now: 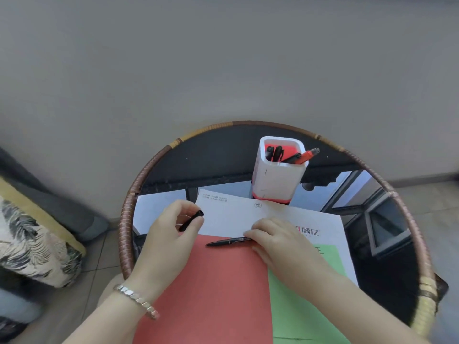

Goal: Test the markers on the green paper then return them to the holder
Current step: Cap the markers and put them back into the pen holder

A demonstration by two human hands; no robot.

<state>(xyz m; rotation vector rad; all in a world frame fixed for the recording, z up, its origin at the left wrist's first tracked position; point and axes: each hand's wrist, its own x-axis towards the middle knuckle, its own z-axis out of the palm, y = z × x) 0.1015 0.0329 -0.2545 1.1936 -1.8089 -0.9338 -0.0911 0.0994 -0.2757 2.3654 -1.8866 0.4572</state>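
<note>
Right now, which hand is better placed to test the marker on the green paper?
Right. The right hand grips the marker, with the green paper under its wrist; the left hand only pinches the cap.

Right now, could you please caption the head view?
Left hand holds a black cap, right hand the uncapped marker over red paper.

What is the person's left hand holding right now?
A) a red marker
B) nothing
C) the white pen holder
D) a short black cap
D: the left hand pinches a short black cap, while the right hand holds the black marker over the red paper.
</note>
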